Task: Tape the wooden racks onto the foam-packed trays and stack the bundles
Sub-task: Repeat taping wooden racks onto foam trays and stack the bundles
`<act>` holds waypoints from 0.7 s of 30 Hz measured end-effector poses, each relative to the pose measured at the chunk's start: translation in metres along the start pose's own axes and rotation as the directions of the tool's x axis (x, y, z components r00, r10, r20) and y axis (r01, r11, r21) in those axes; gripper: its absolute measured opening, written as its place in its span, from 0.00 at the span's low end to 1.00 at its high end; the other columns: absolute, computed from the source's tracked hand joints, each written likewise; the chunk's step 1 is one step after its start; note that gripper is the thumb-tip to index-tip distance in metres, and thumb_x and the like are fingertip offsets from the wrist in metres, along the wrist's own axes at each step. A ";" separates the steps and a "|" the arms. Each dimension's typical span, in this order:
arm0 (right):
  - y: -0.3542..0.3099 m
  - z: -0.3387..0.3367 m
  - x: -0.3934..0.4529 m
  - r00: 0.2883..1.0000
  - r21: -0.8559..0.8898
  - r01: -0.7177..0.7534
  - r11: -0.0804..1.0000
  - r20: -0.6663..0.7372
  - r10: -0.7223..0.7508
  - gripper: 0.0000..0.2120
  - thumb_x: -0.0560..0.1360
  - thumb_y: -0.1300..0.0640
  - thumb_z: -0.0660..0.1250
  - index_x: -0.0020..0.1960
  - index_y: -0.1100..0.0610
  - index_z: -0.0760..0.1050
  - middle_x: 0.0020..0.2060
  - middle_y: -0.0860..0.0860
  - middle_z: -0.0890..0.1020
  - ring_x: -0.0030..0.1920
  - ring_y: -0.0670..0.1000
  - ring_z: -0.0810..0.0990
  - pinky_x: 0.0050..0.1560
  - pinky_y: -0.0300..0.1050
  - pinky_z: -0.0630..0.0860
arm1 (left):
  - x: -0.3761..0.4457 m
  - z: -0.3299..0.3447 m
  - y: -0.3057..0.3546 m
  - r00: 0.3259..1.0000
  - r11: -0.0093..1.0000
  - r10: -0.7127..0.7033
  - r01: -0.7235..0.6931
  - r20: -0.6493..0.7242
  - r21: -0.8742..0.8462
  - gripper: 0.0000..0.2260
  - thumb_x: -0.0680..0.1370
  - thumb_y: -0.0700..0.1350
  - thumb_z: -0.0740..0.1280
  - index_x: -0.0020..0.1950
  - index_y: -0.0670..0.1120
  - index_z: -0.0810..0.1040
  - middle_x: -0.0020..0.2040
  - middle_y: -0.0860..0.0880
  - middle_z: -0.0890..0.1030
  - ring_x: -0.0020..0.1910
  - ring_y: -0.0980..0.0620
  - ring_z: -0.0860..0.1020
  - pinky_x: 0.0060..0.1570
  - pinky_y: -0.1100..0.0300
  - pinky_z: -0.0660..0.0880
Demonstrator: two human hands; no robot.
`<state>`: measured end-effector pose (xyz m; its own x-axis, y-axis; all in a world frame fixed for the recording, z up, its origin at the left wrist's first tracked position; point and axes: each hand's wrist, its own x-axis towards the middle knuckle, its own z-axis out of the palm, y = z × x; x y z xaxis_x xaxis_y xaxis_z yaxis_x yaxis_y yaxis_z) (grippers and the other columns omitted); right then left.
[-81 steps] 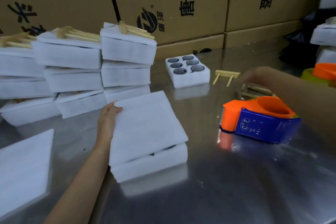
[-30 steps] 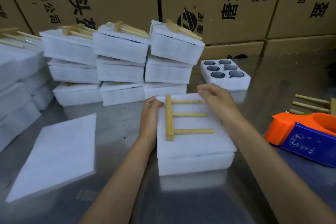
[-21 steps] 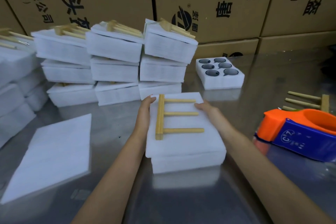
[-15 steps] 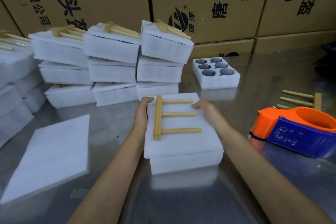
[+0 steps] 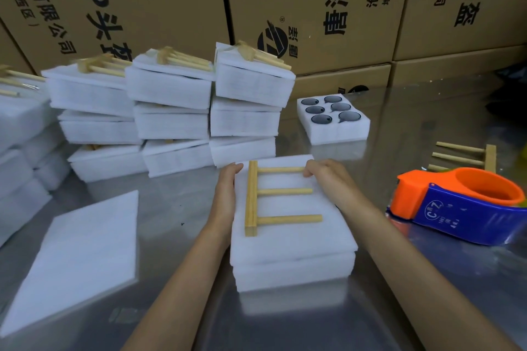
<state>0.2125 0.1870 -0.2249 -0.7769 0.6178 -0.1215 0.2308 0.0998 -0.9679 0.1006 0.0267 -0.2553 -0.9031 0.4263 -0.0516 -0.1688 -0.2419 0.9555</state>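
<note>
Both hands holding the foam tray [image 5: 291, 248] mid-worktop [image 5: 285, 325], left hand [image 5: 226, 194] along its left edge, right hand [image 5: 325, 177] curled on its far corner, rack [image 5: 265, 198] lying on top, bundle stacks [image 5: 171, 111] just behind, tape dispenser [image 5: 462, 205] right, loose foam sheet [image 5: 79, 253] left

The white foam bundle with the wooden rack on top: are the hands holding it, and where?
Yes. The left hand holds the foam bundle by its left edge; the right hand grips its far right corner.
</note>
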 end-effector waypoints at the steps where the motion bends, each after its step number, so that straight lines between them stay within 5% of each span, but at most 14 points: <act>1: -0.001 -0.002 -0.001 0.999 -0.095 0.053 0.994 0.012 -0.052 0.09 0.73 0.50 0.65 0.47 0.55 0.77 0.42 0.47 0.79 0.38 0.44 0.78 0.34 0.39 0.73 | 0.000 0.000 0.000 1.000 1.000 -0.009 0.010 0.003 -0.010 0.11 0.80 0.50 0.62 0.51 0.45 0.79 0.47 0.47 0.80 0.49 0.47 0.80 0.55 0.50 0.74; 4: -0.003 -0.011 -0.009 0.941 -0.382 0.297 0.875 -0.042 -0.337 0.09 0.75 0.51 0.64 0.49 0.54 0.78 0.46 0.48 0.83 0.48 0.50 0.80 0.48 0.45 0.77 | 0.000 -0.001 -0.001 1.000 1.000 -0.019 0.020 0.025 -0.013 0.15 0.80 0.51 0.61 0.40 0.48 0.84 0.38 0.49 0.83 0.36 0.52 0.82 0.38 0.58 0.78; 6: -0.001 -0.020 -0.019 0.801 -0.581 0.384 0.718 -0.177 -0.572 0.09 0.75 0.54 0.63 0.52 0.54 0.80 0.51 0.49 0.83 0.56 0.53 0.76 0.55 0.47 0.70 | -0.003 -0.002 -0.001 1.000 1.000 -0.019 0.020 0.020 -0.020 0.16 0.79 0.51 0.61 0.40 0.48 0.85 0.38 0.48 0.84 0.36 0.51 0.83 0.38 0.58 0.79; 9: 0.013 -0.046 -0.034 0.573 -0.746 0.247 0.618 -0.401 -0.714 0.13 0.73 0.53 0.62 0.55 0.52 0.80 0.56 0.49 0.80 0.61 0.53 0.71 0.64 0.49 0.57 | -0.013 -0.001 0.003 0.999 0.999 -0.039 0.040 0.014 -0.036 0.14 0.78 0.52 0.62 0.51 0.44 0.82 0.44 0.44 0.82 0.43 0.45 0.80 0.49 0.49 0.75; 12: 0.032 -0.082 -0.042 0.453 -0.721 -0.027 0.692 -0.626 -0.635 0.13 0.75 0.52 0.59 0.55 0.55 0.77 0.55 0.57 0.77 0.61 0.59 0.70 0.68 0.59 0.57 | -0.024 -0.002 0.005 0.998 0.997 -0.068 0.068 -0.012 -0.039 0.19 0.78 0.54 0.62 0.57 0.41 0.82 0.48 0.42 0.83 0.48 0.42 0.81 0.55 0.46 0.76; 16: 0.047 -0.100 -0.045 0.435 -0.720 -0.221 0.658 -0.677 -0.594 0.16 0.77 0.54 0.58 0.52 0.65 0.76 0.48 0.64 0.78 0.51 0.63 0.73 0.63 0.58 0.64 | -0.034 0.001 0.010 0.996 0.995 -0.087 0.085 -0.033 -0.052 0.22 0.79 0.54 0.61 0.64 0.39 0.79 0.54 0.40 0.83 0.54 0.39 0.80 0.60 0.44 0.75; 21: 0.045 -0.103 -0.047 0.445 -0.729 -0.216 0.650 -0.666 -0.599 0.14 0.77 0.57 0.59 0.47 0.67 0.76 0.42 0.66 0.78 0.43 0.65 0.75 0.50 0.56 0.67 | -0.038 0.001 0.009 0.996 0.995 -0.083 0.081 -0.031 -0.050 0.22 0.79 0.55 0.62 0.64 0.41 0.80 0.56 0.39 0.83 0.54 0.39 0.82 0.55 0.46 0.78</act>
<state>0.3197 0.2424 -0.2400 -0.0939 0.7348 0.6718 0.7445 0.4998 -0.4426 0.1339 0.0089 -0.2441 -0.8977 0.4179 -0.1392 -0.2611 -0.2503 0.9323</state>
